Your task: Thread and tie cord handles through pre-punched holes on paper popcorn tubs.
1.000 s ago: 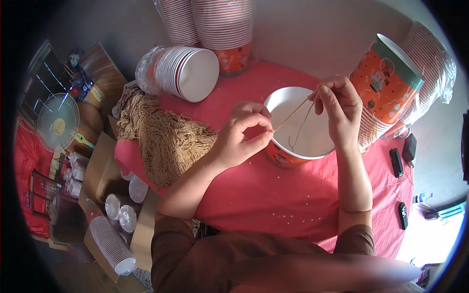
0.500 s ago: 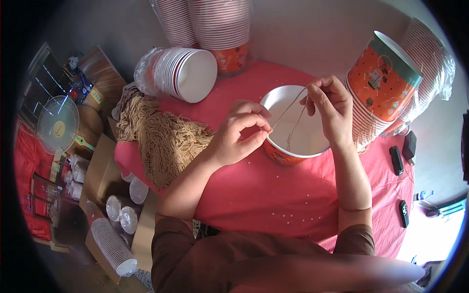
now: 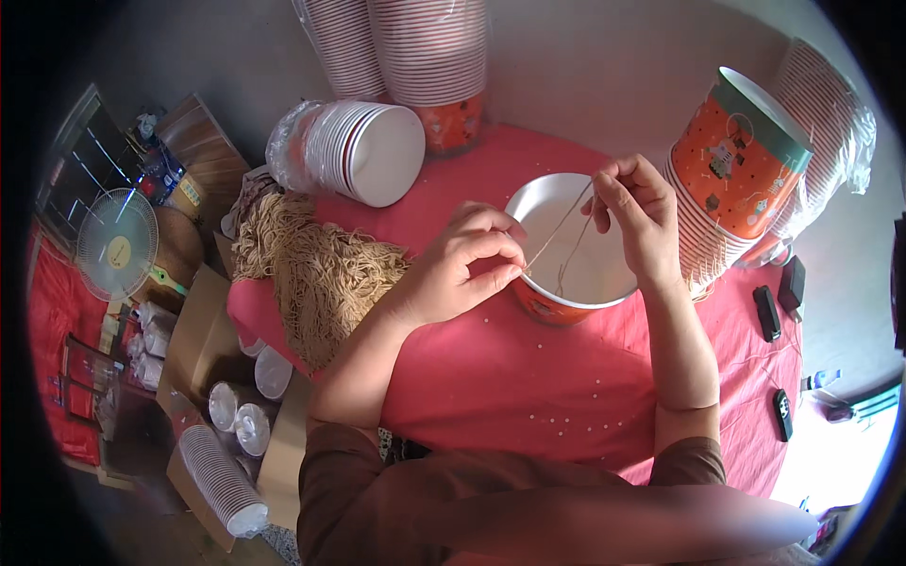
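Over a round paper tub (image 3: 580, 304), white inside and orange outside, both my hands hold a thin tan string (image 3: 563, 222). My left hand (image 3: 462, 262) pinches it between thumb and fingertips at the tub's left rim. Higher up, above the far right rim, my right hand (image 3: 634, 212) pinches the string with thumb and forefinger. One length runs slanting between the hands, and a loose end dangles into the tub from the right hand. A heap of tan strings (image 3: 326, 283) lies on the red tablecloth (image 3: 472, 377) beside my left forearm.
Stacked tubs in clear wrap (image 3: 429, 57) stand at the back, with a white stack (image 3: 387, 156) lying on its side. An orange tub stack (image 3: 741, 156) rises at right, near dark devices (image 3: 766, 313). Small white bits (image 3: 566, 432) dot the cloth. An open cardboard box (image 3: 200, 316) holds wrapped containers at left.
Both hands keep their pinch on the string, which has barely moved. The whole view has shifted slightly.
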Motion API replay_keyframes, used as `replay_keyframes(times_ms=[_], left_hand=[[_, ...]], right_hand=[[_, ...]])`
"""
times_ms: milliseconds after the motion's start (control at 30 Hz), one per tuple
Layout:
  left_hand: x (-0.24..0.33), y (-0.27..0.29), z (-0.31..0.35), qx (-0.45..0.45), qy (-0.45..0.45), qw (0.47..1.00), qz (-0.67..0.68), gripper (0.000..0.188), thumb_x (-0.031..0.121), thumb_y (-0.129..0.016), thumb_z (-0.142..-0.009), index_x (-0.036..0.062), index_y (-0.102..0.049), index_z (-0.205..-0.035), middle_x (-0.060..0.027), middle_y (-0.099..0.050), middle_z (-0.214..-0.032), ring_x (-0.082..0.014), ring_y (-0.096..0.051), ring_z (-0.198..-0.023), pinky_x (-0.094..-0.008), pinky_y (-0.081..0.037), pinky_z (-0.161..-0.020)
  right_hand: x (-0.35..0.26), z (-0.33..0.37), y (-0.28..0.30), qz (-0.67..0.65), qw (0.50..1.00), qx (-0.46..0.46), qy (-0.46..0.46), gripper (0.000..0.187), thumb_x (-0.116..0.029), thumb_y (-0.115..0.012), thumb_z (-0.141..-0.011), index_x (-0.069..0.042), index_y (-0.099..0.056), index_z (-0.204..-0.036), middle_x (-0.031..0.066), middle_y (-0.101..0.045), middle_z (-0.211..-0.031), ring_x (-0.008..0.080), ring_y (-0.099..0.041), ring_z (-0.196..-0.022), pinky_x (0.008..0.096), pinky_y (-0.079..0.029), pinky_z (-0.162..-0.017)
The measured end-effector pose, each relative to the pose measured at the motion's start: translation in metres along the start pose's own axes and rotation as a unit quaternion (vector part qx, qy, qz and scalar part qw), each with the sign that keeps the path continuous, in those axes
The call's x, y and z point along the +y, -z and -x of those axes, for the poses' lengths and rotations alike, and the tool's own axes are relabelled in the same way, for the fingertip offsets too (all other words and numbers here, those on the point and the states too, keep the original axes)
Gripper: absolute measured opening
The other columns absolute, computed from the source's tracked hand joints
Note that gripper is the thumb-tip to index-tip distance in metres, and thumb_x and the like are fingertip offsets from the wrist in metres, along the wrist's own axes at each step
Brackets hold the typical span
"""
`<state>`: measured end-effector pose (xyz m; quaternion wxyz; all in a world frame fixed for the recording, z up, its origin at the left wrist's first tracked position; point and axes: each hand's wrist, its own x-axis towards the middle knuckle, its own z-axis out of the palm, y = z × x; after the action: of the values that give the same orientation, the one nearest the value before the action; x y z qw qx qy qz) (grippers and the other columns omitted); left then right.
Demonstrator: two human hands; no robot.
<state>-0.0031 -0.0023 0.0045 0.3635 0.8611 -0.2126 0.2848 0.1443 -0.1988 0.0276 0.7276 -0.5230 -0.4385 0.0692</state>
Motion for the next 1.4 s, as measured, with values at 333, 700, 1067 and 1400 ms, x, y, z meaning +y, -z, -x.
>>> replay_keyframes(times_ms=[333, 700, 1067, 1400], left_hand=[[0.006, -0.005, 0.006, -0.046, 0.024, 0.998, 0.023, 0.007, 0.002, -0.06, -0.094, 0.0017, -0.057, -0.101, -0.0114, -0.062, -0.096, -0.0258, -0.063, -0.088, -0.0354, -0.051, -0.076], [-0.055, 0.017, 0.011, 0.129, 0.037, 0.989, 0.056, 0.014, 0.015, -0.061, -0.096, 0.0011, -0.064, -0.096, -0.0062, -0.064, -0.095, -0.0149, -0.06, -0.084, -0.0276, -0.046, -0.069], [-0.014, 0.017, 0.007, 0.238, 0.105, 0.965, 0.041, 0.008, 0.006, -0.061, -0.097, 0.0007, -0.067, -0.1, 0.0014, -0.064, -0.081, -0.003, -0.047, -0.063, -0.021, -0.037, -0.055], [0.037, -0.024, 0.022, 0.025, 0.024, 0.995, -0.093, 0.021, 0.017, -0.071, -0.089, 0.0023, -0.062, -0.1, -0.0109, -0.064, -0.094, -0.0282, -0.067, -0.085, -0.0381, -0.054, -0.07]], right_hand=[[-0.004, 0.008, 0.0, 0.043, 0.999, 0.005, -0.009, 0.008, -0.008, -0.059, -0.1, -0.001, -0.059, -0.099, 0.0023, -0.061, -0.078, 0.0055, -0.054, -0.064, 0.0205, -0.044, -0.057], [-0.028, 0.044, -0.005, 0.269, 0.945, -0.125, 0.138, 0.011, 0.008, -0.061, -0.079, -0.001, -0.057, -0.084, 0.0109, -0.06, -0.087, 0.0254, -0.06, -0.085, 0.0349, -0.048, -0.078], [0.01, 0.058, -0.012, 0.374, 0.899, -0.108, 0.202, 0.012, -0.002, -0.068, -0.08, -0.005, -0.058, -0.086, 0.0096, -0.063, -0.067, 0.031, -0.063, -0.059, 0.0392, -0.05, -0.057], [0.002, 0.062, -0.024, 0.396, 0.893, -0.081, 0.199, 0.011, -0.004, -0.068, -0.082, -0.006, -0.058, -0.086, 0.0103, -0.064, -0.069, 0.0318, -0.064, -0.06, 0.0405, -0.05, -0.056]])
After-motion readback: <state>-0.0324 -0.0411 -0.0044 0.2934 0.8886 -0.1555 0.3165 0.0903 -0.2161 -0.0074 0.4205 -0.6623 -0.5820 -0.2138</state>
